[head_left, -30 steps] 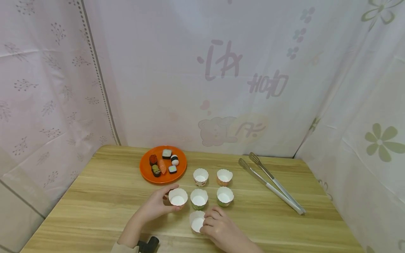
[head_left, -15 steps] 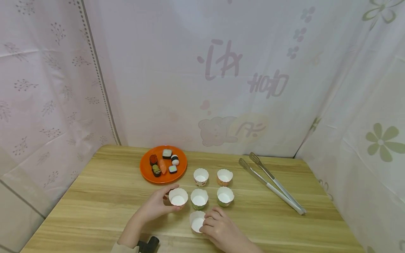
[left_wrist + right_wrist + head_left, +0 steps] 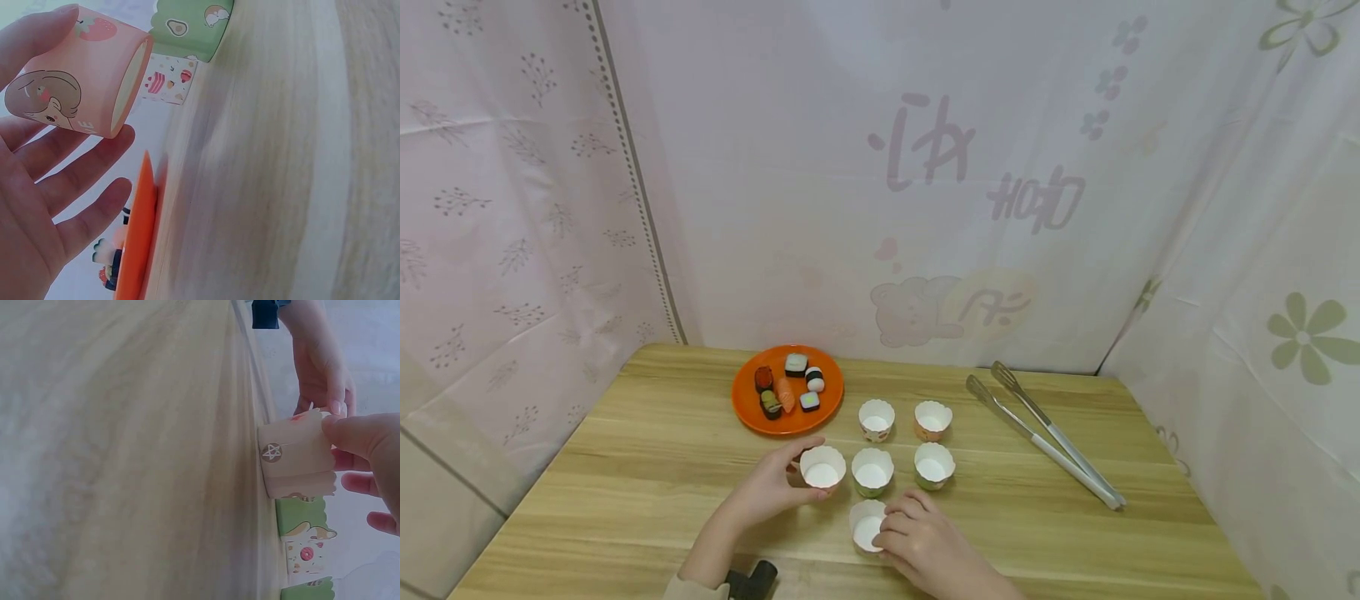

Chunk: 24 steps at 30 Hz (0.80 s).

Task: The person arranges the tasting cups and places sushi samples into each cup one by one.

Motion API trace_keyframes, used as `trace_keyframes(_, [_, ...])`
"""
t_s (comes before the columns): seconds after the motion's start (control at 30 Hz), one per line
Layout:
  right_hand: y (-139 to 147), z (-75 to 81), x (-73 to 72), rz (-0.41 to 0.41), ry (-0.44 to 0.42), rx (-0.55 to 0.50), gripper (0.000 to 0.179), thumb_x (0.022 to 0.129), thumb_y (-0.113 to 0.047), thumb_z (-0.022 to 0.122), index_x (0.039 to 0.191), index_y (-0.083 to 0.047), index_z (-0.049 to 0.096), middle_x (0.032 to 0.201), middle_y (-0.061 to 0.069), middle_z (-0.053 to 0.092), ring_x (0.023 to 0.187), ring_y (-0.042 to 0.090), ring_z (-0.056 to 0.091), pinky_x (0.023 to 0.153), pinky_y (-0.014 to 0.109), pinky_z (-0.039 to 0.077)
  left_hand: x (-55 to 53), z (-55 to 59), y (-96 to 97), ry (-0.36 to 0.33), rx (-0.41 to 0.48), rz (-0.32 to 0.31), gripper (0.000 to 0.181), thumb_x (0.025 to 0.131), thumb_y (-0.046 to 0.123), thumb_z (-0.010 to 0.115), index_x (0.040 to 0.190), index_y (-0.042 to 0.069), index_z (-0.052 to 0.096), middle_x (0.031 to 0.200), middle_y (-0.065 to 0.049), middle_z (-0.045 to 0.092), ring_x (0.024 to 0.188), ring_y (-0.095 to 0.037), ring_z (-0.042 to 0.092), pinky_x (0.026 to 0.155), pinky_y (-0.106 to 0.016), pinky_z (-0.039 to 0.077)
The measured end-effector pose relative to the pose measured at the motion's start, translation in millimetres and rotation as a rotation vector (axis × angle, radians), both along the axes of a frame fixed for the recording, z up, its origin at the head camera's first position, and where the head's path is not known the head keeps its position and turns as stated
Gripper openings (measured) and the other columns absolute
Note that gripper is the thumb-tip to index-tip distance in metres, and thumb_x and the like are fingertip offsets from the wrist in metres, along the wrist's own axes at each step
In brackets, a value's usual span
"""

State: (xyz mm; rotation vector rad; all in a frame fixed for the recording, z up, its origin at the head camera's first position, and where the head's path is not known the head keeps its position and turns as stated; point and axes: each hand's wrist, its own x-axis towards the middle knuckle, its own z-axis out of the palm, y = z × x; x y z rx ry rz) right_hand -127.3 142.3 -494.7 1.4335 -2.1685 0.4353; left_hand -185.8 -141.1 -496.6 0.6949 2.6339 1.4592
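Observation:
My left hand [image 3: 771, 486] grips a pink paper baking cup [image 3: 94, 69] between thumb and fingers. A strawberry and a drawn face show on its side, and part of its underside is visible in the left wrist view, a little off the tabletop. My right hand [image 3: 928, 542] pinches the rim of a pale baking cup [image 3: 297, 450] with a star mark, which stands at the front. Close by are a green cup [image 3: 872, 473] in the middle, another green cup [image 3: 934, 467] to its right, and two cups behind, one patterned [image 3: 876, 421] and one orange [image 3: 932, 422].
An orange plate [image 3: 745, 408] with several toy sushi pieces stands at the back left of the wooden table [image 3: 647, 467]. Metal tongs [image 3: 1052, 442] lie spread on the right. A black object [image 3: 754, 581] sits by my left wrist. Printed curtains [image 3: 820, 167] enclose the table.

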Motion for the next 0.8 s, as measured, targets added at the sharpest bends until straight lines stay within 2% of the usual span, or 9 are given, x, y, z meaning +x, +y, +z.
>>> trace_keyframes(0.2, [-0.2, 6.0, -1.7, -0.02, 0.034, -0.001, 0.014, 0.076, -0.021, 0.08, 0.086, -0.018, 0.072, 0.09, -0.01, 0.064, 0.098, 0.017, 0.058, 0.092, 0.044, 0.045, 0.0, 0.3, 0.0, 0.018, -0.01, -0.008, 0.078, 0.073, 0.043, 0.082, 0.136, 0.009, 0.052, 0.128, 0.002, 0.058, 0.094, -0.02, 0.057, 0.082, -0.036, 0.051])
trace_keyframes(0.5, [2.4, 16.1, -9.2, -0.06, 0.046, -0.019, 0.011, 0.08, -0.021, 0.075, 0.09, -0.018, 0.072, 0.094, -0.008, 0.065, 0.097, 0.015, 0.057, 0.093, 0.043, 0.045, 0.6, 1.4, 1.8, 0.005, 0.0, -0.009, 0.077, 0.073, 0.042, 0.083, 0.136, 0.009, 0.053, 0.127, 0.001, 0.058, 0.095, -0.02, 0.057, 0.082, -0.036, 0.05])
trace_keyframes(0.8, [-0.1, 28.3, -17.5, -0.089, 0.076, -0.055, 0.015, 0.078, -0.018, 0.074, 0.093, -0.016, 0.072, 0.092, -0.008, 0.066, 0.096, 0.017, 0.059, 0.091, 0.046, 0.045, 1.4, 2.7, 2.3, 0.004, -0.007, -0.024, 0.078, 0.074, 0.041, 0.082, 0.136, 0.006, 0.052, 0.129, -0.002, 0.057, 0.098, -0.021, 0.056, 0.084, -0.038, 0.05])
